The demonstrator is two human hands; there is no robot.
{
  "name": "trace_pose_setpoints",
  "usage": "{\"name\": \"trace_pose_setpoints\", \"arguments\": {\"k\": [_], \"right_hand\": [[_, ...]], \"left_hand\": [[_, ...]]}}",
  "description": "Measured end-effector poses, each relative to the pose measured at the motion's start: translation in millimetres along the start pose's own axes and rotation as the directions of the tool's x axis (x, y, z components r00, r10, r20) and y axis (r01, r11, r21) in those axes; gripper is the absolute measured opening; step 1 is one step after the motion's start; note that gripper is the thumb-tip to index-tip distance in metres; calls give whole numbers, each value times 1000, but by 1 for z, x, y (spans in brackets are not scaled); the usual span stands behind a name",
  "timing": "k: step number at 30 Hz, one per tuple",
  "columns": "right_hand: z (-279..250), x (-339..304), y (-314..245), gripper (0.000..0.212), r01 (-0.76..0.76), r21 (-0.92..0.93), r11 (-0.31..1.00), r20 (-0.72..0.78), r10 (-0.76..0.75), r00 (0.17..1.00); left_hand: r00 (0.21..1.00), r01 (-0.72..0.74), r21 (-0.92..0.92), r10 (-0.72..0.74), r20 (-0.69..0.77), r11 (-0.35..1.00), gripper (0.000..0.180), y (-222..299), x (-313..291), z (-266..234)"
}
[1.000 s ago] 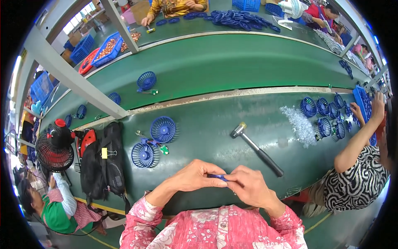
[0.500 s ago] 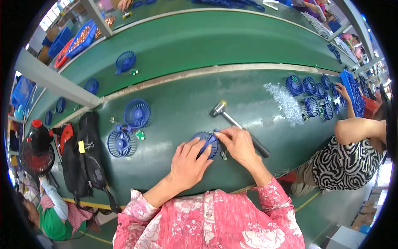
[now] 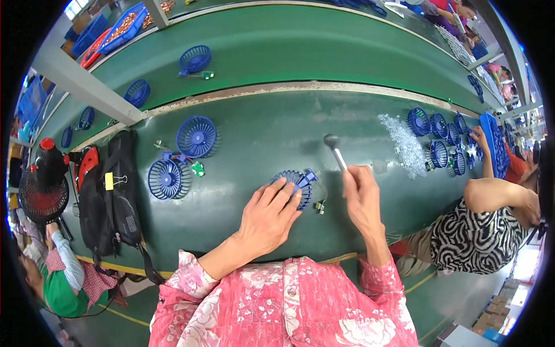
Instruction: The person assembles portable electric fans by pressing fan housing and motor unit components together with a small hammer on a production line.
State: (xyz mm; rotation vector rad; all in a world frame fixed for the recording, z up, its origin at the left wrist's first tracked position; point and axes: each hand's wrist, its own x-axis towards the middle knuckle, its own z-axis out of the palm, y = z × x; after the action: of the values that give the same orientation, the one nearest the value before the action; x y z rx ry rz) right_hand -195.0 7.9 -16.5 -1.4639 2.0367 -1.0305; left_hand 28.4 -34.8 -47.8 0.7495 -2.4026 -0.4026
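Under my left hand (image 3: 269, 216) a blue round fan housing (image 3: 304, 188) with slatted sides lies on the green table, my fingers bent over its left part and holding it down. A short blue neck piece sticks up at its upper right, and a thin wire leads to a small circuit board (image 3: 319, 206) beside it. My right hand (image 3: 362, 195) is closed around the handle of a hammer (image 3: 340, 157), just right of the housing. The hammer's head points away from me; most of its handle is hidden by the hand.
Two more blue housings (image 3: 196, 136) with a green circuit board (image 3: 198, 169) lie to the left, near a black bag (image 3: 110, 202) and a fan (image 3: 43, 194). Small clear parts (image 3: 404, 147) are heaped at right, by several housings and a co-worker's arm (image 3: 485, 153). Beyond runs a green belt (image 3: 324, 55).
My right hand has left the housing's neck piece and taken hold of the hammer, which has turned to point away from me. My left hand stays on the housing. The view has shifted slightly.
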Motion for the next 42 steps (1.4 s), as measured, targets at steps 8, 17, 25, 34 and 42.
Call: {"name": "trace_pose_setpoints", "arguments": {"k": [8,17,25,34,42], "right_hand": [[-4,-49,-9,17,178,-106,978,211,-153,966],[-51,23,54,30,-323,-93,942,-267,289,919],[-85,36,98,25,-404,-215,889,-433,284,855],[-78,36,97,18,-257,-331,908,-415,105,904],[-33,16,2,9,-542,638,547,325,446,834]], "left_hand": [[1000,14,-15,-14,10,1000,42,3,5,0],[995,-16,-65,22,93,998,41,-6,-6,-13],[989,41,-95,-27,146,995,47,-6,-7,-22],[979,152,35,-155,134,988,69,4,19,-22],[963,234,11,-233,133,972,78,-8,13,-8]]}}
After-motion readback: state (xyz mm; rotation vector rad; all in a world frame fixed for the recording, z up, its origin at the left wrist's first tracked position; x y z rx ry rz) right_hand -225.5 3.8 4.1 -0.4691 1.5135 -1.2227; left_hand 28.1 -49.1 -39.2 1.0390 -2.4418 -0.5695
